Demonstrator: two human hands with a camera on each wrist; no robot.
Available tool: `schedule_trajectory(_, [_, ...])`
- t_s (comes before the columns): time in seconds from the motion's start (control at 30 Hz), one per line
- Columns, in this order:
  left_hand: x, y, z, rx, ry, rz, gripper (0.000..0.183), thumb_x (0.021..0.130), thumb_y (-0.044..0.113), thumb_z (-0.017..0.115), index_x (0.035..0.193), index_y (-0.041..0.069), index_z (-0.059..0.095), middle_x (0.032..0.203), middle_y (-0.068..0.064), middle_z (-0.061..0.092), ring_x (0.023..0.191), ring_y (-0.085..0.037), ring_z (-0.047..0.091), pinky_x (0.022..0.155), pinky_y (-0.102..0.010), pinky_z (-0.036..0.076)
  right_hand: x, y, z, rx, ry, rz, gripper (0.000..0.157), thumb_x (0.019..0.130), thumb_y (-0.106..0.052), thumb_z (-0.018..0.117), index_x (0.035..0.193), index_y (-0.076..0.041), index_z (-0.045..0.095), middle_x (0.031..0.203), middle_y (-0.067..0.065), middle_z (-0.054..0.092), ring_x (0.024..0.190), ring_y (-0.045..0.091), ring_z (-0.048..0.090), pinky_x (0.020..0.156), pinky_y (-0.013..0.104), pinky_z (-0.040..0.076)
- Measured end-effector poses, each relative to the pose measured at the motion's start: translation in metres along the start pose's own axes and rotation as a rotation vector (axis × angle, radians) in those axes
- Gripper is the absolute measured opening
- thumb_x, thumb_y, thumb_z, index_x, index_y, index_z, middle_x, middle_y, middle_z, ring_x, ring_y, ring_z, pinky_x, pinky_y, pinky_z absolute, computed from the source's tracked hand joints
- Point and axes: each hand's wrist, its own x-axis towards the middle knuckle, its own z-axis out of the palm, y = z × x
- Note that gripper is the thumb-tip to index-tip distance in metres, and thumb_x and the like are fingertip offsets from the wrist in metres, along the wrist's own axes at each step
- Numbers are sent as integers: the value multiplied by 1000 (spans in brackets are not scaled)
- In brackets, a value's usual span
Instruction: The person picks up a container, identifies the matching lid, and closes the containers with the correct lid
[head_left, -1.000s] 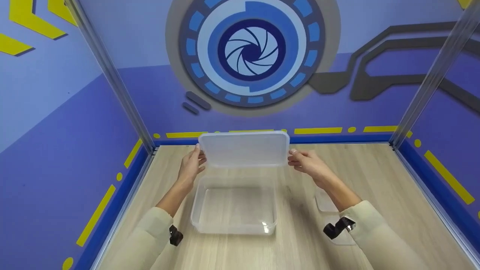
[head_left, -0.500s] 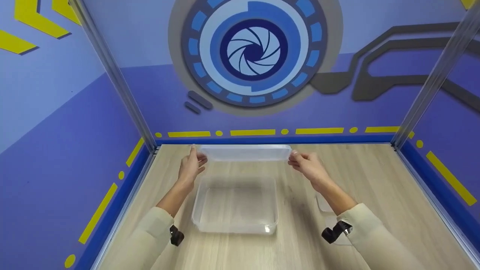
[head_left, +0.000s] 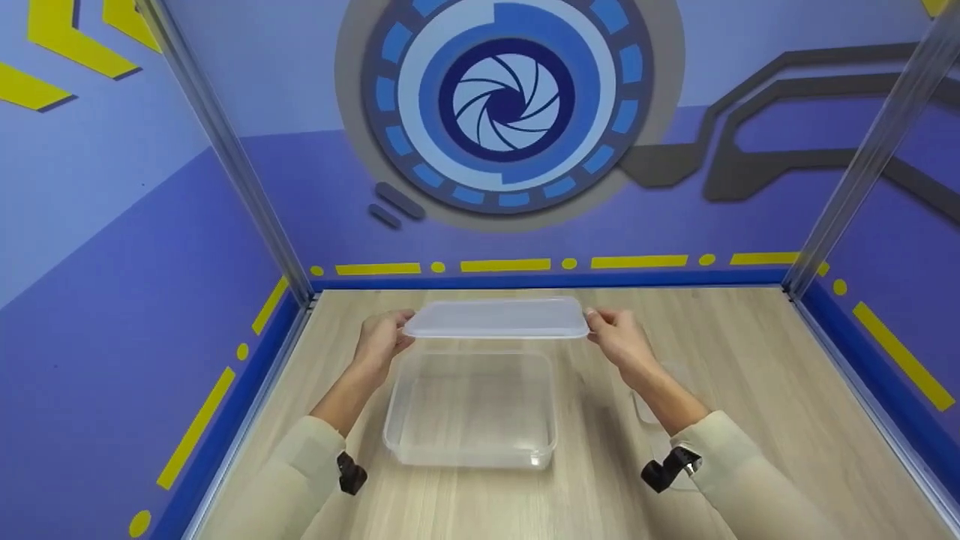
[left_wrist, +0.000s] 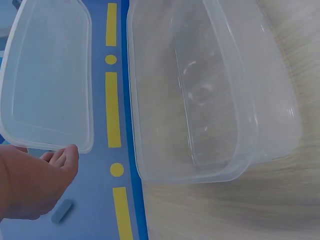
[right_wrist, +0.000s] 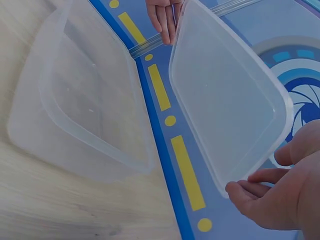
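Note:
A translucent white plastic lid [head_left: 496, 318] hangs in the air just beyond a clear rectangular food container [head_left: 471, 409], tilted slightly. By its left edge my left hand [head_left: 379, 341] holds it, fingers under the rim, as the left wrist view shows on the lid [left_wrist: 47, 75]. My right hand [head_left: 622, 337] pinches the opposite edge, thumb on top; in the right wrist view its fingers curl below the lid's corner. The container stands uncovered on the table, nothing visible inside, and apart from the lid.
Beneath and beside the right forearm lie small clear plastic pieces [head_left: 645, 409], partly hidden by the arm. Blue printed walls [head_left: 502, 240] close off the back and both sides of the wooden table [head_left: 750, 375].
The lid has turned from nearly upright, through edge-on, to a flatter tilt with its broad face showing. It sits slightly lower now. Both hands keep hold of it; the container stays put.

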Motion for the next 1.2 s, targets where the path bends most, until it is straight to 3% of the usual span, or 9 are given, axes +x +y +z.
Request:
schedule_trajectory(0.13, [-2, -5, 1, 104, 15, 38, 39, 101, 11, 53, 131, -11, 67, 129, -22, 68, 113, -27, 67, 99, -36, 56, 0, 2, 3, -35, 18, 13, 38, 112, -12, 52, 138, 15, 59, 132, 31, 64, 123, 37, 64, 110, 48, 50])
schedule_trajectory(0.27, [-3, -11, 3, 231, 27, 75, 39, 104, 18, 58, 129, -11, 69, 125, -22, 71, 114, -32, 68, 101, -42, 55, 0, 4, 5, -57, 41, 29, 31, 107, -3, 57, 132, 14, 63, 127, 30, 65, 113, 34, 66, 100, 41, 57])
schedule_trajectory(0.43, [-2, -19, 4, 364, 21, 97, 37, 105, 15, 61, 132, -8, 68, 121, -21, 71, 111, -32, 68, 98, -46, 57, 0, 9, 4, -62, 42, 31, 34, 105, 1, 58, 135, 16, 60, 124, 30, 65, 106, 32, 68, 91, 36, 60])
schedule_trajectory(0.63, [-1, -21, 2, 408, 7, 111, 32, 105, 9, 63, 131, -8, 68, 115, -20, 70, 103, -28, 69, 87, -38, 61, 1, 13, 1, -90, 12, 43, 40, 103, 4, 57, 140, 17, 56, 120, 28, 65, 97, 27, 69, 83, 29, 60])
schedule_trajectory(0.87, [-1, -24, -5, 479, 17, 111, 31, 105, 7, 63, 131, -7, 69, 109, -17, 69, 92, -22, 67, 74, -28, 59, 0, 14, 6, -90, -24, 42, 40, 102, 4, 57, 141, 16, 56, 120, 27, 64, 98, 26, 70, 88, 35, 61])
schedule_trajectory(1.2, [-1, -29, -17, 520, -19, 95, 33, 106, 7, 60, 136, -7, 65, 115, -18, 69, 99, -25, 67, 81, -33, 60, -4, 26, 20, -26, -40, 40, 42, 101, 9, 57, 142, 19, 52, 114, 25, 61, 93, 25, 67, 86, 36, 62])
